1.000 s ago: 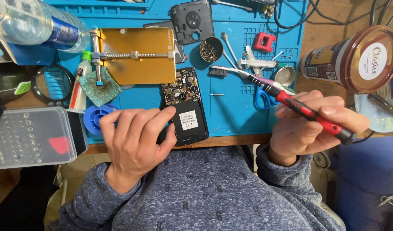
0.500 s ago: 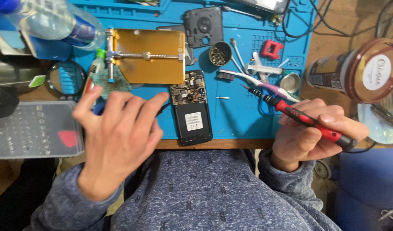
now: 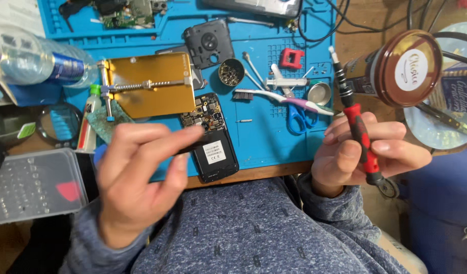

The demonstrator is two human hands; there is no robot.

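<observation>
Right hand [image 3: 363, 152] was closed on the red screwdriver [image 3: 359, 134]; left hand [image 3: 142, 177] was raised w/ fingers loosely curled, holding nothing. Opened phone [image 3: 213, 142] lay at the bench [image 3: 253, 172] edge w/ its board exposed, so it could prob. get knocked off by a sleeve.

Motion-blurred left hand [image 3: 137, 177] over phone's [image 3: 213, 147] left edge

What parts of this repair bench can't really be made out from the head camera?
- Left hand: motion-blurred; whether its fingertips pinch anything is unclear.
- Opened phone: its left edge is hidden behind those fingers; board parts too small to identify.
- Small round cup: contents too small to tell.
- Red screwdriver in the right hand: handle middle covered by fingers.
- Plastic bottle: cut off by the left edge.
</observation>
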